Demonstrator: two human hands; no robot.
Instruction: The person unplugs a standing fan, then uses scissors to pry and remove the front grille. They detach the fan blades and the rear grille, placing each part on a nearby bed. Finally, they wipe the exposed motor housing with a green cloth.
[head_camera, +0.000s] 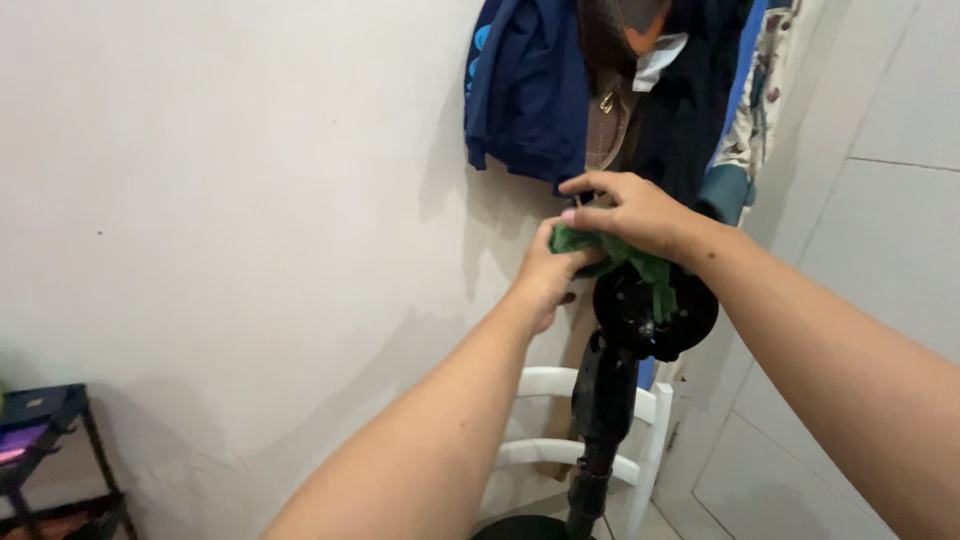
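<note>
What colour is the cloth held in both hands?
Green; the cloth shows best in the head view.

Two bare forearms reached up and away from the viewer toward a green cloth (612, 252), meeting there. The left hand (548, 272) came from the lower left, wrist bent back, fingers curled under the cloth's left end. The right hand (628, 212) came from the lower right edge, palm down on top of the cloth, fingers spread and bent, thumb pressing its left end beside the left hand.
</note>
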